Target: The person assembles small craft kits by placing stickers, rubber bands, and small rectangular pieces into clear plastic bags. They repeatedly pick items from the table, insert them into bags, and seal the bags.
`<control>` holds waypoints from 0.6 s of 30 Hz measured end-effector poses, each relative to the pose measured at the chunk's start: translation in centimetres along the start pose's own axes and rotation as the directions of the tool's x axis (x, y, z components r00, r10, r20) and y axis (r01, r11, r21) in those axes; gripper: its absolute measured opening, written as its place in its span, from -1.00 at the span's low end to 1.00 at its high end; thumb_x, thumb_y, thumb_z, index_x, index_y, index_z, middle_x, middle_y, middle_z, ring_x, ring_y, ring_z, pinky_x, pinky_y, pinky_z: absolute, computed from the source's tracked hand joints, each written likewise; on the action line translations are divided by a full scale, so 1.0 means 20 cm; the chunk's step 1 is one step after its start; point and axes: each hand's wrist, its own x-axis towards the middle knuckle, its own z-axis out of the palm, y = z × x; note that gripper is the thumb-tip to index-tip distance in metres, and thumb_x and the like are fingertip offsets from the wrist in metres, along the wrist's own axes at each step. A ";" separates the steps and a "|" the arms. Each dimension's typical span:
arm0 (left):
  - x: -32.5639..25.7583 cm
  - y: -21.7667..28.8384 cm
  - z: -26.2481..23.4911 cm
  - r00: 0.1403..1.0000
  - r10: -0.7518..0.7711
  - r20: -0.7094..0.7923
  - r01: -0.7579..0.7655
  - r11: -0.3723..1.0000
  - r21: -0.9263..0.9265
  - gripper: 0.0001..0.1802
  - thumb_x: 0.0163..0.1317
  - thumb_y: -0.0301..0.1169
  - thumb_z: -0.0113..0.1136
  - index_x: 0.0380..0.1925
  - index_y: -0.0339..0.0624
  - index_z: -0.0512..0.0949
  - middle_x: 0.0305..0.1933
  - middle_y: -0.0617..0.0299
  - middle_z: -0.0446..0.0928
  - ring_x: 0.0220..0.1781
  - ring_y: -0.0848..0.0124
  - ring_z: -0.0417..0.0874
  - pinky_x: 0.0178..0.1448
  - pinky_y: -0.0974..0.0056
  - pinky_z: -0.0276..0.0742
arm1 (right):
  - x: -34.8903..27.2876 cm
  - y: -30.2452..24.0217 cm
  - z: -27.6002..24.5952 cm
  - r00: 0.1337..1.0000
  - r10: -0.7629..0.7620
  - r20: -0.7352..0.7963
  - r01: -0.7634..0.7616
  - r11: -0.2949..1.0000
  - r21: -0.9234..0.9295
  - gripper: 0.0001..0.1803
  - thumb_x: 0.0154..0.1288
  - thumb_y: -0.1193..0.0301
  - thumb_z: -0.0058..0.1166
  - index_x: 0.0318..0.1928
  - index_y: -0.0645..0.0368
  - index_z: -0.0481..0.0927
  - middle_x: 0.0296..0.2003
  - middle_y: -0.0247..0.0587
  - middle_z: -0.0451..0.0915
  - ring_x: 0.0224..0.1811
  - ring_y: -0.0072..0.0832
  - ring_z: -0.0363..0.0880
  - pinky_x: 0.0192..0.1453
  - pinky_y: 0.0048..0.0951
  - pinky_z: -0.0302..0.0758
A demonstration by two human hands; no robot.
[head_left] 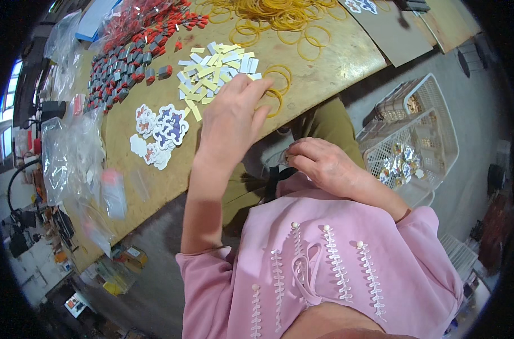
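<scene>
My left hand [231,121] is over the table, between a heap of small yellow and white strips [217,68] and some yellow rubber bands [281,79]. Its thumb and forefinger are apart, their tips beside the bands, and nothing shows held between them. Low over my lap, the curled fingers of my right hand [327,164] close on a small clear plastic bag [275,159]; the bag's contents are hard to make out. Left of my left wrist lie piles of cartoon animal cutouts [171,125].
Many grey-and-red small pieces [121,70] cover the far left of the table [342,68]. Behind is a big heap of rubber bands [274,12]. Clear plastic bags [65,158] lie along the left edge. White plastic baskets [446,141] with packed items stand at right.
</scene>
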 end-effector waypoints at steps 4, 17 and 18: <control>0.14 -0.06 -0.01 0.984 0.065 0.166 -0.066 0.998 0.000 -0.80 0.33 -0.42 0.39 -0.09 -0.18 0.68 -0.13 0.03 0.63 -0.03 0.00 0.70 0.06 -0.01 0.64 | -0.02 0.02 -0.01 1.000 0.018 -0.009 -0.018 0.999 0.031 -0.49 0.07 0.15 0.55 -0.17 0.27 0.62 -0.01 -0.05 0.64 0.08 -0.08 0.65 0.18 -0.16 0.64; 0.24 -0.11 -0.02 0.891 0.302 0.338 -0.333 0.942 0.036 -0.87 0.28 -0.45 0.23 -0.26 -0.29 0.54 -0.25 -0.08 0.57 -0.09 -0.08 0.66 0.03 -0.05 0.60 | -0.04 0.04 -0.04 0.998 0.035 -0.060 -0.032 0.999 0.040 -0.48 -0.01 0.16 0.58 -0.20 0.27 0.63 -0.04 -0.03 0.66 0.07 -0.06 0.67 0.15 -0.15 0.67; 0.24 -0.11 -0.02 0.902 0.292 0.319 -0.314 0.949 0.017 -0.87 0.29 -0.45 0.23 -0.25 -0.29 0.54 -0.25 -0.08 0.58 -0.12 -0.06 0.67 0.01 -0.04 0.61 | -0.04 0.04 -0.04 0.998 0.037 -0.060 -0.034 0.999 0.038 -0.48 -0.01 0.16 0.58 -0.20 0.27 0.64 -0.04 -0.04 0.66 0.07 -0.06 0.67 0.16 -0.15 0.66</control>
